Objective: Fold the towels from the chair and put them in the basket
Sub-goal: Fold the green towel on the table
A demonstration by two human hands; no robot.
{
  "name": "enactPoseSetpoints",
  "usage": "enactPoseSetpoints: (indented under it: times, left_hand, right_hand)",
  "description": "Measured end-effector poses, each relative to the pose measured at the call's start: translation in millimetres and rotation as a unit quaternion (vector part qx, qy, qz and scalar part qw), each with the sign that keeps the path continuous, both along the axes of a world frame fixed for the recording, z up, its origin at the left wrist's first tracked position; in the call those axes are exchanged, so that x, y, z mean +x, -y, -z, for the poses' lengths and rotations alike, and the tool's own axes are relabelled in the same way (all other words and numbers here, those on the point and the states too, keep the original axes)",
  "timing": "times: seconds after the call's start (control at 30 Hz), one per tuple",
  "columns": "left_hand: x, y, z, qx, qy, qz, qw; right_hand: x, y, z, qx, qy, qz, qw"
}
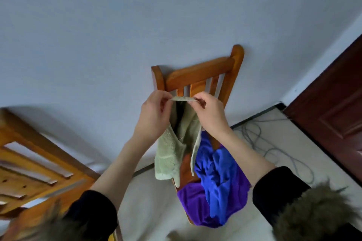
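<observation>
Both hands are raised before the orange wooden slat-back chair (197, 76). The left hand (152, 112) and right hand (210, 111) each pinch the top edge of the pale green terry towel (170, 152), which hangs in the air. A blue towel (215, 172) and purple towel (195, 201) lie on the seat. No basket is visible. Risk: the narrow pinch slipping, so the fold lands crooked.

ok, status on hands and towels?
Left hand and right hand pinch green towel, hanging. Blue towel, purple towel on chair. Basket unseen.
</observation>
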State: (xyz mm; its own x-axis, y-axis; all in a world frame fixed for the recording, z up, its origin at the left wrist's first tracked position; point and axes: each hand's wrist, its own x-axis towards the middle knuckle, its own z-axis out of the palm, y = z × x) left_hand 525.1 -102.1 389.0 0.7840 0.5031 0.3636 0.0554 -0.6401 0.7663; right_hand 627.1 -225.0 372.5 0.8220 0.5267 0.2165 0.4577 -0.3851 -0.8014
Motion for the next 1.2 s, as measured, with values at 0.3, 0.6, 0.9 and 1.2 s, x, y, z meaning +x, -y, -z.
enactPoseSetpoints:
  times: [0.3, 0.6, 0.9, 1.2]
  left_hand:
    - [-84.5, -13.0, -95.1, 0.024, 0.038, -0.056, 0.997]
    - [-199.3, -4.3, -157.2, 0.084, 0.035, -0.186, 0.978]
    - [-387.8, 14.4, -161.1, 0.167, -0.145, -0.248, 0.943]
    - [-593.2, 28.9, -182.9, 0.179, -0.122, -0.428, 0.877]
  right_hand:
    - [-39.2, -12.9, -83.7, -0.018, 0.096, -0.041, 0.994]
    - [-128.8, -21.9, -121.6, 0.019, 0.053, -0.155, 0.986]
    - [-246.6, -30.2, -143.2, -0.022, 0.098, -0.306, 0.947]
    - [-427.9, -91.0, -165.9, 0.019, 0.244, -0.37, 0.896]
